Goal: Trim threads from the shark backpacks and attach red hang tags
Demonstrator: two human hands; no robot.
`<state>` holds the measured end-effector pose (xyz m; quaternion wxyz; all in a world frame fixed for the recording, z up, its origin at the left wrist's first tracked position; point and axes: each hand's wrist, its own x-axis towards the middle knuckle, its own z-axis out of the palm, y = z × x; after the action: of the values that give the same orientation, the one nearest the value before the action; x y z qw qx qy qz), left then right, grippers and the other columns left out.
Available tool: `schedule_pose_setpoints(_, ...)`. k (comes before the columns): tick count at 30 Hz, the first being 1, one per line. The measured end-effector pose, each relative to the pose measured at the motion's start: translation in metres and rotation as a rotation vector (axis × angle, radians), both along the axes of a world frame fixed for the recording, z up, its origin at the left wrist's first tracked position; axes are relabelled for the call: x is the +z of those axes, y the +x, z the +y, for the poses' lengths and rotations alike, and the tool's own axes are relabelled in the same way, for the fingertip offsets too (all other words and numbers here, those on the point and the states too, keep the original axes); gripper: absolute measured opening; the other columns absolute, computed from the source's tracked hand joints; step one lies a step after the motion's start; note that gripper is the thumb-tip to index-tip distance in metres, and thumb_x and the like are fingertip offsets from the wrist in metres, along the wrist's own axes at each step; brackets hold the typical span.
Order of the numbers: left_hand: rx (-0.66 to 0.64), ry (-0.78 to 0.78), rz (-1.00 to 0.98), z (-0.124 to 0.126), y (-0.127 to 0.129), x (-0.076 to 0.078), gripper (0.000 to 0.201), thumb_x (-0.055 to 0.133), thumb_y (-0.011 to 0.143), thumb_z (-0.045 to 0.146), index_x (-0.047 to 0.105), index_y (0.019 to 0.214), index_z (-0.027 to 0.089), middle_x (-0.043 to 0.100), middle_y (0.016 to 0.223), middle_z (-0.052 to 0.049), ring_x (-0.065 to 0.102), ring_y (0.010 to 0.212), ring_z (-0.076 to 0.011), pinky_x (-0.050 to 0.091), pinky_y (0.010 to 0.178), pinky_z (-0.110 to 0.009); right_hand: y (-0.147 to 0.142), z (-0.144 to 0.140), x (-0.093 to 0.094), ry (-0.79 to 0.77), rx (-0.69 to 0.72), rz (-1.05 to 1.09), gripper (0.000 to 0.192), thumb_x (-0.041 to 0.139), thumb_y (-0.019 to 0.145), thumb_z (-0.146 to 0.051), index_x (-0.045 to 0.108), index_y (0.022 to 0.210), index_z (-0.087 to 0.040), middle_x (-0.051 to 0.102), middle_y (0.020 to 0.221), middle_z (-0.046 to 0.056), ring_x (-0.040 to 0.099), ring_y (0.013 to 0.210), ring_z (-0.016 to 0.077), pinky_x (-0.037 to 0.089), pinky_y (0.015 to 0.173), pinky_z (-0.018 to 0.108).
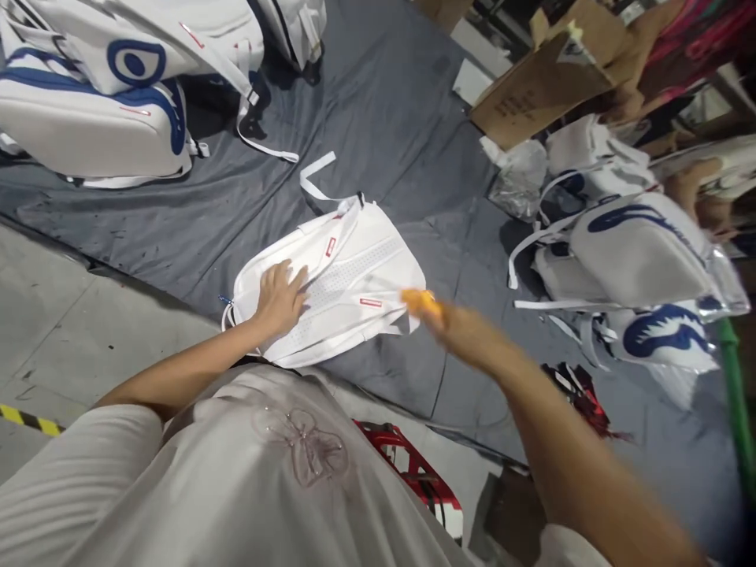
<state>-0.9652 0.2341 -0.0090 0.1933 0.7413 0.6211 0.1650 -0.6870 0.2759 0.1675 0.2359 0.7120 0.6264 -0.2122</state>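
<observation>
Touching white backpack, left hand; gripping blurred orange object, right hand.

Right hand motion-blurred; orange tool smeared, tip unclear. White backpack: red-label lettering too small to read. Upper-left bags cut off by edge. Cardboard box print illegible.

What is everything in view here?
Backpack: one, white, centre.
Other bags: several, white and blue, left and right.
Cover: one, grey, beneath bags.
Cardboard box: one, brown, upper right.
Plastic wrap: some, clear, right.
Bundle: one, red and black, right.
Frame: one, red, lower centre.
Pole: one, green, right.
Tape: one, yellow and black, left.
Co-worker's hand: at least one, right.
Tool: one, orange, centre.
Shirt: one, pale, bottom.
Left hand: one, on backpack.
Right hand: one, holding tool.
</observation>
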Motion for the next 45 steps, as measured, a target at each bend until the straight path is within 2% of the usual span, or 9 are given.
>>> schedule_pose_setpoints(4,-0.367,-0.072,0.011,-0.040,0.025,0.008,0.075,0.062,0.085,0.049,0.037,0.148,0.018,0.039,0.144,-0.019,0.042,0.121,-0.0354,0.037,0.099,-0.047,0.018,-0.015,0.009,-0.077,-0.052,0.001,0.056,0.030,0.098,-0.059,0.063,0.112,-0.014,0.069,0.088,0.013,0.065,0.073,0.0241,0.046,0.068,0.033)
schedule_pose_setpoints(11,-0.352,-0.155,0.122,-0.058,0.050,-0.009,0.069,0.065,0.081,0.024,0.041,0.145,0.015,0.050,0.135,-0.022,0.047,0.116,-0.0358,0.041,0.092,-0.048,0.053,-0.058,0.014,0.088,-0.133,-0.070,0.047,0.030,0.098,-0.048,0.062,0.105,-0.014,0.066,0.074,0.010,0.063,0.066,0.0231,0.040,0.058,0.029)
schedule_pose_setpoints(14,-0.140,-0.263,-0.276,-0.038,0.044,-0.012,0.040,0.054,0.090,0.031,0.059,0.128,0.020,0.061,0.125,-0.015,0.053,0.113,-0.0315,0.044,0.093,-0.045,0.066,-0.083,0.007,0.062,-0.148,0.056,0.045,0.031,0.098,-0.049,0.062,0.101,-0.017,0.065,0.070,0.007,0.061,0.061,0.0200,0.038,0.056,0.028)
schedule_pose_setpoints(18,0.337,-0.959,-0.940,-0.001,0.056,-0.007,0.042,0.042,0.095,0.051,0.064,0.093,0.015,0.070,0.085,-0.013,0.062,0.069,-0.0215,0.048,0.058,-0.032,0.061,-0.113,-0.007,-0.004,-0.232,0.229,0.044,0.031,0.097,-0.050,0.061,0.097,-0.018,0.062,0.063,0.003,0.057,0.054,0.0180,0.038,0.053,0.027)
schedule_pose_setpoints(21,0.429,-1.298,-1.158,0.007,0.084,-0.005,0.044,0.046,0.093,0.057,0.059,0.093,0.015,0.069,0.075,-0.011,0.057,0.054,-0.0168,0.042,0.048,-0.027,0.057,-0.117,-0.011,-0.207,-0.203,0.470,0.045,0.037,0.095,-0.056,0.063,0.096,-0.019,0.062,0.063,0.002,0.055,0.052,0.0168,0.037,0.051,0.026)
schedule_pose_setpoints(30,0.194,-0.716,-0.853,-0.026,0.130,-0.001,0.040,0.047,0.095,0.034,0.056,0.132,0.020,0.061,0.122,-0.012,0.054,0.115,-0.0268,0.043,0.098,-0.040,0.059,-0.078,0.014,0.126,-0.249,0.024,0.054,0.028,0.101,-0.051,0.058,0.119,-0.010,0.069,0.100,0.019,0.065,0.090,0.0269,0.042,0.069,0.030)
schedule_pose_setpoints(35,-0.160,-0.254,-0.270,-0.026,0.105,-0.013,0.058,0.049,0.091,0.042,0.046,0.145,0.019,0.041,0.143,-0.019,0.029,0.138,-0.0392,0.025,0.111,-0.061,0.028,-0.093,0.015,-0.001,-0.209,0.318,0.058,0.032,0.098,-0.062,0.064,0.114,-0.017,0.071,0.109,0.011,0.066,0.094,0.0243,0.047,0.077,0.029)
schedule_pose_setpoints(39,-0.372,-0.274,-0.139,-0.003,0.065,-0.036,0.062,0.041,0.090,0.055,0.057,0.135,0.016,0.044,0.141,-0.021,0.031,0.140,-0.0403,0.027,0.113,-0.059,0.005,-0.111,-0.003,0.102,-0.312,0.235,0.062,0.030,0.097,-0.065,0.065,0.115,-0.017,0.072,0.106,0.012,0.067,0.091,0.0262,0.050,0.078,0.035)
schedule_pose_setpoints(45,0.150,-0.309,-0.527,0.004,-0.013,0.002,0.058,0.054,0.083,0.050,0.056,0.129,0.015,0.053,0.135,-0.018,0.051,0.127,-0.0316,0.041,0.108,-0.049,-0.034,-0.210,-0.026,0.051,-0.455,0.219,0.038,0.034,0.102,-0.041,0.061,0.119,-0.021,0.071,0.108,0.013,0.067,0.098,0.0270,0.046,0.075,0.032)
